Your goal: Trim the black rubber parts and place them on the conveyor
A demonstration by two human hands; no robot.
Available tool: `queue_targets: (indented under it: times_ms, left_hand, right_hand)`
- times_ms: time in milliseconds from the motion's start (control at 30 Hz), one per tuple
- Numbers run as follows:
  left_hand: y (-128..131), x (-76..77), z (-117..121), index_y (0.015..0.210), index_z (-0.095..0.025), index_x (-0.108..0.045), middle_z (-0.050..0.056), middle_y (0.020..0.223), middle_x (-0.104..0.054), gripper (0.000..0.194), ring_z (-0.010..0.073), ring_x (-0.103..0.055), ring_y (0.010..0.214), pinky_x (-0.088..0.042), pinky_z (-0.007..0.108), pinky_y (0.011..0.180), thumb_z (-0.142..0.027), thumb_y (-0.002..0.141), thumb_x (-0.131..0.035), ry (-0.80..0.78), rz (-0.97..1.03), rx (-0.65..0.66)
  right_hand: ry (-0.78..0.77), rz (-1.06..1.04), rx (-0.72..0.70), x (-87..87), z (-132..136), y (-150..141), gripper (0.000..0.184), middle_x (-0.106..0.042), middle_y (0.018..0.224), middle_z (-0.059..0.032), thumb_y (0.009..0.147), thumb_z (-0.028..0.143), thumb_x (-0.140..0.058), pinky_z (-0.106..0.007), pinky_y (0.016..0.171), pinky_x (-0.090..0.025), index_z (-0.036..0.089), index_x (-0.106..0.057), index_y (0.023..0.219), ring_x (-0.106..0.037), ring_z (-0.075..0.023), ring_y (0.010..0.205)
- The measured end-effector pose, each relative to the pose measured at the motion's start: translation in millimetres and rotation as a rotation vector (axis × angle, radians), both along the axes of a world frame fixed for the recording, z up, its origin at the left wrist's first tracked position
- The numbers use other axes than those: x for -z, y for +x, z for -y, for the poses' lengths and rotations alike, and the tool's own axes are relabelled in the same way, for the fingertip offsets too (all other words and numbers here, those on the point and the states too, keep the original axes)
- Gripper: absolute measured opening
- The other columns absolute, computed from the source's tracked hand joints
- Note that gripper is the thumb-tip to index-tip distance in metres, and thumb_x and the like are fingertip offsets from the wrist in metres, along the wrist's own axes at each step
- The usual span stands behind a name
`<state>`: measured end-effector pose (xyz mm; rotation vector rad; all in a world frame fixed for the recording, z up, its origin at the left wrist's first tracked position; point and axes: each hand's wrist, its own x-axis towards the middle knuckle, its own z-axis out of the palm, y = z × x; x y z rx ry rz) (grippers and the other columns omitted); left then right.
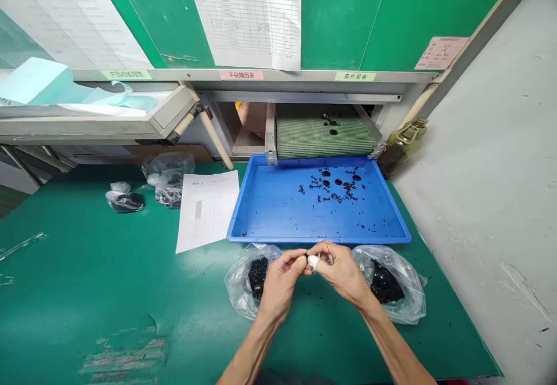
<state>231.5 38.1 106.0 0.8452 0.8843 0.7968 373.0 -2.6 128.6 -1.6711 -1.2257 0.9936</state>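
Both hands meet just in front of the blue tray [270, 239], fingertips pinched together around a small black part [307, 255] that is mostly hidden. My left hand [281, 280] is closed on its left side. Opposite it, my right hand [343, 272] is closed too, with a white cover on one finger; a thin tool-like piece, too small to name, shows by its fingers. Beneath the left hand lies a clear bag of black parts [257, 277]. Another clear bag with black pieces [386, 283] sits right of the right hand. Small black parts [338, 182] are scattered in the tray.
A green mesh conveyor [322, 141] carrying a few black parts ends over the tray. Left of it lie a paper sheet [206, 213] and bagged black parts [125, 199]. A bottle [402, 144] stands by the right wall. A shelf [161, 121] juts out at left.
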Motion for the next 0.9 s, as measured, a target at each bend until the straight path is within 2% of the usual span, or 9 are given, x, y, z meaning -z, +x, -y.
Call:
queue_targets:
  times_ms: [100, 200, 267, 333, 367, 433, 567, 667, 900]
  left_hand:
    - [5.8, -0.9, -1.8, 0.088, -0.014, -0.071, 0.002, 0.070, -0.069, 0.028, 0.0102, -0.062, 0.063, -0.050, 0.022, 0.067, -0.030, 0.067, -0.080, -0.138, 0.133, -0.054]
    - [8.7, -1.8, -3.4, 0.088, -0.014, -0.069, 0.003, 0.075, -0.070, 0.027, 0.0097, -0.063, 0.067, -0.051, 0.021, 0.070, -0.027, 0.068, -0.080, -0.202, 0.215, -0.075]
    - [8.9, -2.4, -3.5, 0.087, -0.014, -0.068, 0.004, 0.083, -0.071, 0.025, 0.0096, -0.063, 0.070, -0.051, 0.020, 0.070, -0.025, 0.068, -0.080, -0.208, 0.237, -0.088]
    - [8.8, -3.3, -2.7, 0.086, -0.014, -0.068, 0.005, 0.089, -0.071, 0.024, 0.0094, -0.063, 0.071, -0.051, 0.020, 0.068, -0.024, 0.068, -0.080, -0.200, 0.240, -0.097]
    - [8.7, -4.0, -1.9, 0.085, -0.014, -0.067, 0.005, 0.090, -0.071, 0.023, 0.0093, -0.062, 0.071, -0.051, 0.019, 0.067, -0.024, 0.068, -0.079, -0.194, 0.235, -0.097]
    - [8.8, -5.5, 0.0, 0.085, -0.015, -0.067, 0.005, 0.090, -0.071, 0.022, 0.0092, -0.062, 0.071, -0.050, 0.019, 0.067, -0.024, 0.068, -0.079, -0.175, 0.219, -0.094]
    - [8.0, -7.1, 3.5, 0.087, -0.016, -0.070, 0.004, 0.086, -0.071, 0.024, 0.0111, -0.062, 0.071, -0.051, 0.023, 0.070, -0.026, 0.068, -0.079, -0.100, 0.136, -0.102]
    - [6.9, -5.8, 4.4, 0.087, -0.016, -0.073, 0.004, 0.082, -0.071, 0.025, 0.0122, -0.062, 0.071, -0.051, 0.024, 0.071, -0.027, 0.066, -0.080, -0.080, 0.108, -0.101]
    - [8.3, -2.1, 5.2, 0.087, -0.015, -0.074, 0.004, 0.078, -0.071, 0.025, 0.0106, -0.061, 0.066, -0.051, 0.023, 0.068, -0.028, 0.067, -0.080, -0.133, 0.198, -0.085]
  right_hand:
    - [0.069, 0.077, -0.087, -9.1, 7.6, 5.7, 0.028, -0.064, 0.093, -0.0025, 0.084, 0.020, -0.045, -0.027, 0.069, -0.047, 0.022, -0.060, 0.108, -0.057, -0.0146, 0.075]
    - [0.126, 0.188, -0.141, -10.0, 21.4, 9.2, 0.041, -0.061, 0.113, -0.0059, 0.087, 0.013, -0.035, -0.033, 0.088, -0.046, 0.025, -0.049, 0.125, -0.057, -0.0183, 0.102]
    - [0.116, 0.306, -0.165, -7.6, 30.5, 7.7, 0.047, -0.061, 0.116, -0.0074, 0.088, 0.011, -0.033, -0.035, 0.088, -0.046, 0.026, -0.044, 0.131, -0.057, -0.0205, 0.106]
    - [0.073, 0.437, -0.146, -5.9, 36.5, 3.4, 0.050, -0.064, 0.109, -0.0092, 0.089, 0.011, -0.031, -0.035, 0.078, -0.048, 0.024, -0.037, 0.137, -0.062, -0.0224, 0.094]
    - [0.055, 0.497, -0.130, -5.9, 38.0, 0.8, 0.050, -0.066, 0.104, -0.0097, 0.090, 0.011, -0.030, -0.034, 0.072, -0.048, 0.022, -0.036, 0.138, -0.063, -0.0230, 0.088]
    - [0.059, 0.601, -0.114, -7.4, 38.2, -4.0, 0.044, -0.066, 0.095, -0.0089, 0.089, 0.010, -0.032, -0.032, 0.066, -0.045, 0.021, -0.044, 0.130, -0.062, -0.0231, 0.080]
    - [0.108, 0.675, -0.090, -12.8, 33.9, -8.0, 0.034, -0.064, 0.091, -0.0065, 0.085, 0.005, -0.034, -0.030, 0.066, -0.041, 0.023, -0.056, 0.104, -0.060, -0.0219, 0.081]
    - [0.104, 0.647, -0.102, -15.6, 32.3, -7.8, 0.033, -0.064, 0.088, -0.0052, 0.084, 0.004, -0.035, -0.029, 0.064, -0.039, 0.023, -0.055, 0.102, -0.060, -0.0208, 0.078]
    - [0.074, 0.678, -0.125, -15.9, 34.3, -9.8, 0.029, -0.063, 0.082, -0.0038, 0.086, 0.006, -0.035, -0.027, 0.056, -0.032, 0.022, -0.055, 0.098, -0.058, -0.0173, 0.067]
